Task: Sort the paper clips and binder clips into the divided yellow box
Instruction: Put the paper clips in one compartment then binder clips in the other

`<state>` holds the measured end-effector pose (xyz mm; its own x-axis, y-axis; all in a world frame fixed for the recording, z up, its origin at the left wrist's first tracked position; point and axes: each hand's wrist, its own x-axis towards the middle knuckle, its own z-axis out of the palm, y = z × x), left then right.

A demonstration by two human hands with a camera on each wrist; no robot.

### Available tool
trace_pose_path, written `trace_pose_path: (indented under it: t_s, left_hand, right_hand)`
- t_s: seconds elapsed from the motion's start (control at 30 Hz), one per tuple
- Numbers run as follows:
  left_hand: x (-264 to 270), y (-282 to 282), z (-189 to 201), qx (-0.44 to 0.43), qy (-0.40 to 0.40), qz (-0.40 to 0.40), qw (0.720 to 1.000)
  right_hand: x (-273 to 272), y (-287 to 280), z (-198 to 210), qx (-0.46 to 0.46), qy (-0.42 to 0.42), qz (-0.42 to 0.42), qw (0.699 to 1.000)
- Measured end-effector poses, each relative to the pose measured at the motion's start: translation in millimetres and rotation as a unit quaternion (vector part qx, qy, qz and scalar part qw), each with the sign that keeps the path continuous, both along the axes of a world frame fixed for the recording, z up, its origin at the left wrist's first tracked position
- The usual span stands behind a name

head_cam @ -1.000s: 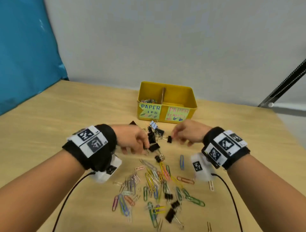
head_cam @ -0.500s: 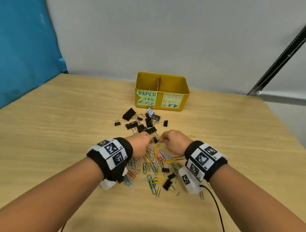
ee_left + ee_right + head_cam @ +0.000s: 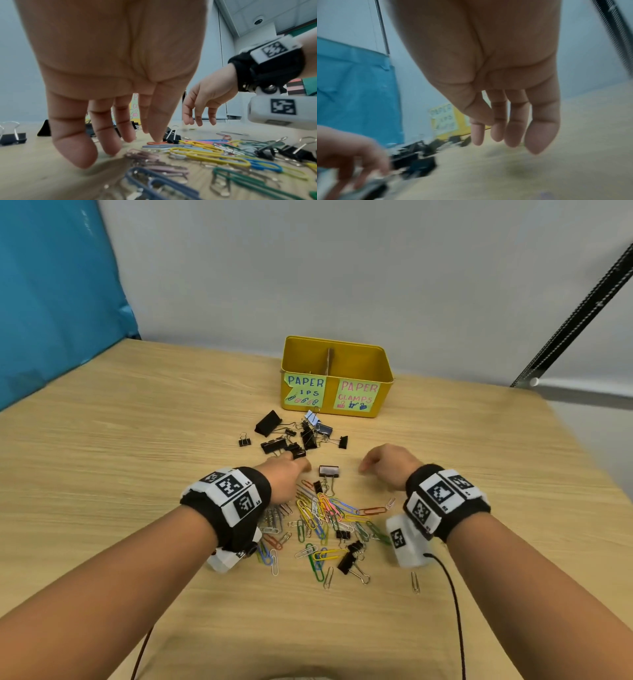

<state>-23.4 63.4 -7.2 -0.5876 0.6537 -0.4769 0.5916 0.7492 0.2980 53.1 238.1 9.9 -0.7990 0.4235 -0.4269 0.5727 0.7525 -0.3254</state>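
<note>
Both hands — left [image 3: 286, 475], right [image 3: 388, 463] — hung slack-fingered, holding nothing, flanking a binder clip [image 3: 329, 471] short of the box [image 3: 383, 371].

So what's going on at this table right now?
A person is sorting clips into a yellow box with two labelled halves. Both hands are empty just now: the left hand reaches over the coloured paper clips, and the right hand hovers nearby. Black binder clips lie loose in front of the box.
</note>
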Motion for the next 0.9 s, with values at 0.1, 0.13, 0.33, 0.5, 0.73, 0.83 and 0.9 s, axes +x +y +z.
trace_pose_path:
  t_s: [0.1,0.13,0.33,0.5,0.73,0.83,0.9]
  left_hand:
    - [2.7,-2.2,-1.9,-0.002,0.001,-0.019,1.0]
    - [3.6,-1.5,-3.1,-0.006,0.007,-0.03,1.0]
    - [11.4,-2.6,-1.3,-0.036,0.028,-0.087,0.995]
    - [19.9,-8.4,6.3,-0.029,0.009,-0.094,0.995]
    - [21.7,-38.7,5.9,-0.08,-0.018,-0.016,0.996]
    - [35.4,-35.2,1.9,-0.093,-0.019,-0.02,0.995]
    - [44.0,-26.9,-3.1,-0.069,-0.021,-0.012,0.997]
  right_hand:
    - [10.4,24.3,-3.3,0.097,-0.053,-0.035,0.993]
    - [13.9,26.6,-5.2,0.107,-0.066,-0.033,0.992]
    - [27.5,-0.6,-6.4,0.043,-0.071,0.064,0.994]
    - [29.4,-25.3,-7.7,-0.028,-0.048,0.124,0.991]
    - [64.1,-5.2,-0.4,0.047,-0.151,0.035,0.987]
    - [60.4,-17.2,-10.8,0.012,-0.13,0.029,0.991]
    - [50.5,-28.8,-15.6,0.003,-0.088,0.044,0.995]
